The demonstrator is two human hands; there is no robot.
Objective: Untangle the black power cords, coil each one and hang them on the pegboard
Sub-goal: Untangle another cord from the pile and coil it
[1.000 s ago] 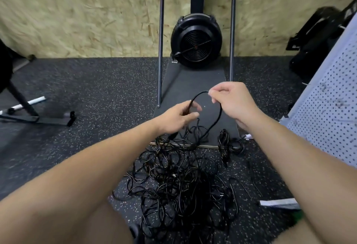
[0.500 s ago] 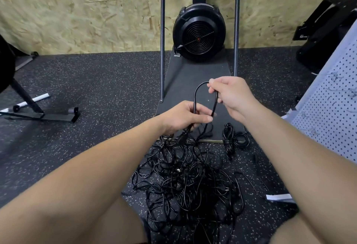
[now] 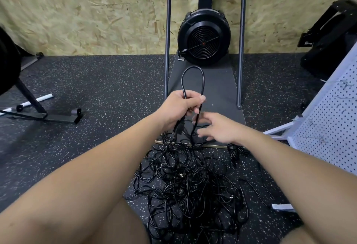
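Note:
A tangled heap of black power cords (image 3: pixel 189 191) lies on the speckled floor in front of me. My left hand (image 3: pixel 180 106) grips one cord, whose loop (image 3: pixel 193 77) stands up above the fist while its plug hangs just below. My right hand (image 3: pixel 218 127) is lower and to the right, fingers spread and blurred, near the strand that drops from the loop; whether it touches is unclear. A coiled cord (image 3: pixel 234 151) lies just past my right wrist. The white pegboard (image 3: pixel 332 120) leans at the right, with wire hooks.
A black fan housing (image 3: pixel 203 37) on a dark platform (image 3: pixel 218 81) between two metal poles stands ahead, against a chipboard wall. A black stand foot (image 3: pixel 58 117) and a white tube (image 3: pixel 36 100) lie at left. Black equipment (image 3: pixel 332 37) sits at far right. A white strip (image 3: pixel 282 206) lies on the floor.
My right hand let go of the top of the loop and dropped down to the right. My left hand rose and now holds both legs of the loop.

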